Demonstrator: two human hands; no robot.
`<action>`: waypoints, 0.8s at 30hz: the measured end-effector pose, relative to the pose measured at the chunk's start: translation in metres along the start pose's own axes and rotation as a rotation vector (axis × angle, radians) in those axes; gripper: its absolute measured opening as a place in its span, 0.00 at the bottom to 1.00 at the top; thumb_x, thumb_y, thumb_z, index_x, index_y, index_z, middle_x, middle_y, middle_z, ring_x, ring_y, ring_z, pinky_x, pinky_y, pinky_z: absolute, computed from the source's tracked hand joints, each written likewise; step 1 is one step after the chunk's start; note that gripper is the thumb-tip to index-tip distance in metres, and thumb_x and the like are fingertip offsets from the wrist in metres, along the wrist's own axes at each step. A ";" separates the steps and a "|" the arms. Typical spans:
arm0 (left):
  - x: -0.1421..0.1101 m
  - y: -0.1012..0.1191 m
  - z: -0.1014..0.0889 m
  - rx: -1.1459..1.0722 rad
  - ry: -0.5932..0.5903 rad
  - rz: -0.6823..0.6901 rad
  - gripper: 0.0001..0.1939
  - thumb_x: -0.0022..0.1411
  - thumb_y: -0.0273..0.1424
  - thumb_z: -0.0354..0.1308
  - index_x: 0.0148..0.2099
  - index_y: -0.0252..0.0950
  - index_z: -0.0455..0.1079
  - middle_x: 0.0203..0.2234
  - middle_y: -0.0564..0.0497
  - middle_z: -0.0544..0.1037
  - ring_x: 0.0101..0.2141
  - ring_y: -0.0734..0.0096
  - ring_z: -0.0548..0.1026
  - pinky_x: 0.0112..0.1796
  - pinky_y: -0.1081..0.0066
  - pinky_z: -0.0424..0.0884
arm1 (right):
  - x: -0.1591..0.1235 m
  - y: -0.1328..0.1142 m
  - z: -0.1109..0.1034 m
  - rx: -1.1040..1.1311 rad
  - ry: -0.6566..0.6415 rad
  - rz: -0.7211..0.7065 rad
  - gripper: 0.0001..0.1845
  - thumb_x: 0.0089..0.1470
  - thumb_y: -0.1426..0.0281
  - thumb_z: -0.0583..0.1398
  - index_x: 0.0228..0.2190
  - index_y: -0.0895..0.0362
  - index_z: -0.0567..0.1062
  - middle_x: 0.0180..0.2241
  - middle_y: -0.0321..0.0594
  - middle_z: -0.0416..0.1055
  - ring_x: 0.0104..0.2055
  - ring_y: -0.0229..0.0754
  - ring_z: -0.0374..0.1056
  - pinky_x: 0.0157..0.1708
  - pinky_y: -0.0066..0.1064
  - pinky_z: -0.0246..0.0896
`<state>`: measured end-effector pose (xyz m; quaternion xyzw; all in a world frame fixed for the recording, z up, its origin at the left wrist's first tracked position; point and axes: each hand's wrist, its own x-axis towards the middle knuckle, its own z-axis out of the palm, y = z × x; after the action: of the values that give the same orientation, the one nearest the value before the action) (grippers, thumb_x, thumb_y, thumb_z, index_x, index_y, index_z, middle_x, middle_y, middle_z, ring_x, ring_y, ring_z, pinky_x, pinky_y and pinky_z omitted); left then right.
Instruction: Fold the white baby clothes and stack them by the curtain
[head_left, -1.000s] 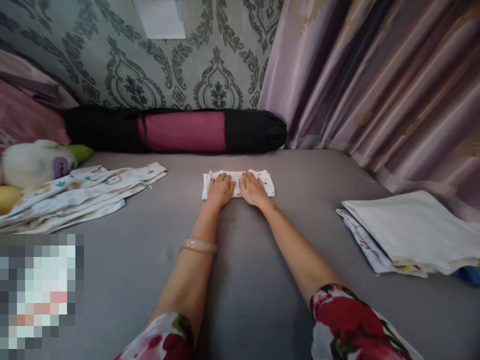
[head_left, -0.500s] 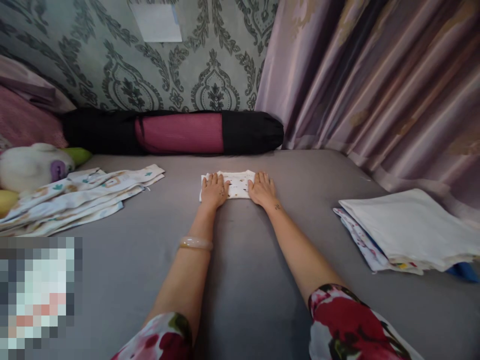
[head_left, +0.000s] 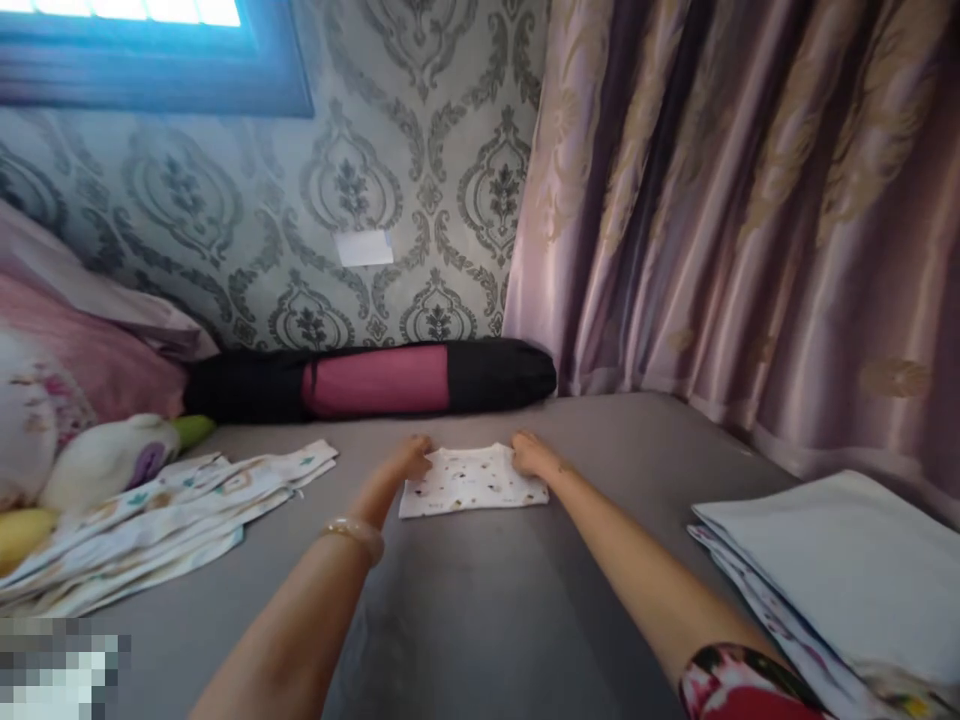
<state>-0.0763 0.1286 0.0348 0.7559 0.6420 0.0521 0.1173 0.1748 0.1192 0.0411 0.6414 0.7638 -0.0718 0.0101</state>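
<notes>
A small white folded cloth (head_left: pixel 472 482) with tiny printed spots lies on the grey bed sheet (head_left: pixel 480 620) in front of me. My left hand (head_left: pixel 410 458) is at the cloth's far left corner with its fingers curled on the edge. At the far right corner my right hand (head_left: pixel 531 454) is closed on the edge in the same way. Both forearms reach forward; a pale bangle (head_left: pixel 354 531) sits on my left wrist. The fingertips are slightly blurred.
A stack of folded white cloths (head_left: pixel 832 565) lies at the right. A pile of patterned cloths (head_left: pixel 172 510) lies at the left, beside a plush toy (head_left: pixel 112 460) and pink pillows (head_left: pixel 82 350). A black and pink rolled mat (head_left: pixel 375 380) lies along the wall; curtains (head_left: pixel 750 250) hang at the right.
My hands lay flat on top of the cloth and have slid apart to its far corners, where they now close. The camera has tilted upward, so more wall and a window show.
</notes>
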 end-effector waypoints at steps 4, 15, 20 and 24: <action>0.009 -0.004 -0.002 -0.021 -0.119 -0.076 0.16 0.46 0.27 0.59 0.40 0.36 0.72 0.32 0.49 0.78 0.36 0.63 0.76 0.37 0.70 0.70 | 0.011 0.001 -0.005 0.014 -0.063 0.000 0.26 0.40 0.80 0.64 0.45 0.58 0.77 0.50 0.50 0.73 0.52 0.49 0.68 0.44 0.30 0.62; -0.029 -0.001 -0.032 -0.268 -0.115 -0.001 0.16 0.46 0.28 0.57 0.40 0.34 0.69 0.33 0.51 0.75 0.36 0.68 0.72 0.35 0.72 0.66 | -0.014 0.007 -0.022 0.095 0.009 -0.055 0.20 0.46 0.76 0.60 0.44 0.58 0.75 0.44 0.46 0.75 0.45 0.45 0.70 0.37 0.27 0.62; -0.060 -0.006 -0.058 -0.538 0.003 0.176 0.18 0.46 0.28 0.59 0.43 0.33 0.70 0.33 0.50 0.76 0.34 0.71 0.73 0.38 0.70 0.68 | -0.042 0.014 -0.051 0.166 0.162 -0.205 0.24 0.47 0.81 0.56 0.46 0.58 0.75 0.46 0.44 0.75 0.47 0.44 0.69 0.42 0.28 0.60; -0.088 0.003 -0.073 -0.422 0.181 0.207 0.12 0.49 0.28 0.57 0.38 0.32 0.73 0.28 0.50 0.76 0.32 0.70 0.72 0.36 0.69 0.68 | -0.075 0.015 -0.066 0.192 0.334 -0.274 0.20 0.51 0.79 0.55 0.45 0.57 0.76 0.44 0.44 0.76 0.46 0.45 0.69 0.42 0.32 0.60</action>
<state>-0.1053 0.0497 0.1128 0.7687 0.5438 0.2644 0.2085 0.2076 0.0562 0.1131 0.5328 0.8244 -0.0377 -0.1873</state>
